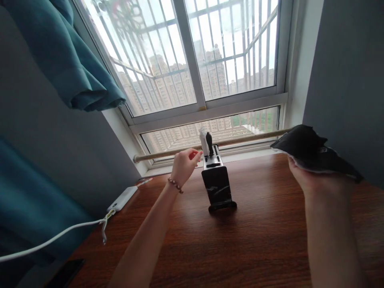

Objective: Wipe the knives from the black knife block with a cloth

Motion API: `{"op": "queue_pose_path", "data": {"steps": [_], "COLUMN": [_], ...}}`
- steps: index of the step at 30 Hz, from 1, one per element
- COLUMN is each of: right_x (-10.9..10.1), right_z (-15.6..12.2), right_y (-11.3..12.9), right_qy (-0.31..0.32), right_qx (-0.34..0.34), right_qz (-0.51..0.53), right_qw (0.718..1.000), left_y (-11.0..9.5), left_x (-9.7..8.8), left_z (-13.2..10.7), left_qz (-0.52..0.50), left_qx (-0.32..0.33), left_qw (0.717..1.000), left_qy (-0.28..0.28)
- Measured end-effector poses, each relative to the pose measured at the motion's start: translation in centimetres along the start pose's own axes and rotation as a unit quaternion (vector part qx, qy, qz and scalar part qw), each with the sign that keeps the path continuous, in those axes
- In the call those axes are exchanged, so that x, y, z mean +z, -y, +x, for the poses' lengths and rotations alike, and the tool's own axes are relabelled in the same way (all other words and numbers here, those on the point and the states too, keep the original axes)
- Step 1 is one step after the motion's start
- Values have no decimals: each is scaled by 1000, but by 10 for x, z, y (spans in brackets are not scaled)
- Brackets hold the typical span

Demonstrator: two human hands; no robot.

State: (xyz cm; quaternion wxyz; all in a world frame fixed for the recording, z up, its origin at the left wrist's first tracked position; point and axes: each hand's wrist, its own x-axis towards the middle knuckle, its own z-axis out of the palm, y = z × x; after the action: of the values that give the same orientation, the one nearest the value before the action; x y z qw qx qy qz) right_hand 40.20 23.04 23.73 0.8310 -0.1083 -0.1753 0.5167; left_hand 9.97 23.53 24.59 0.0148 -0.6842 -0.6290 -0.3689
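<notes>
A knife holder [218, 186] with a dark front panel and a slotted silver top stands upright on the wooden table. From its top rise a black-handled knife [209, 144] and a white-wrapped item [204, 143] whose kind I cannot tell. At the holder's upper left edge is my left hand [185, 162], fingers curled and fingertips close together; whether they grip the edge or anything small is unclear. Off to the right, my right hand [315, 178] is raised with a black cloth [312, 150] in it. The cloth covers most of its fingers and shows a pale underside.
A white power strip [123, 199] with a white cable [51, 240] lies at the table's left edge. Behind the table [255, 236] are a barred window [240, 96] and a horizontal rail [255, 138]. A teal curtain [78, 76] hangs at left; a dark flat object [64, 274] sits lower left.
</notes>
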Motion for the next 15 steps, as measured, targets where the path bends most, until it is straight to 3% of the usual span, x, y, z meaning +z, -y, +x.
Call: {"op": "queue_pose_path", "data": {"steps": [2, 6, 11, 15], "right_x": [1, 1, -6, -4], "right_z": [-1, -4, -5, -2], "right_y": [0, 3, 9, 7], "right_qy": [-19, 26, 61, -13], "right_qx": [17, 11, -2, -10], "right_qz": [89, 90, 40, 115], "right_qw": [996, 996, 997, 993], "left_y": [-7, -18, -28, -35], "left_x": [9, 31, 50, 48], "left_z": [34, 78, 90, 93], "left_qz": [57, 172, 256, 290], "left_qx": [10, 0, -39, -55], "left_qw": [998, 985, 965, 955], "left_qy": [-18, -25, -28, -16]}}
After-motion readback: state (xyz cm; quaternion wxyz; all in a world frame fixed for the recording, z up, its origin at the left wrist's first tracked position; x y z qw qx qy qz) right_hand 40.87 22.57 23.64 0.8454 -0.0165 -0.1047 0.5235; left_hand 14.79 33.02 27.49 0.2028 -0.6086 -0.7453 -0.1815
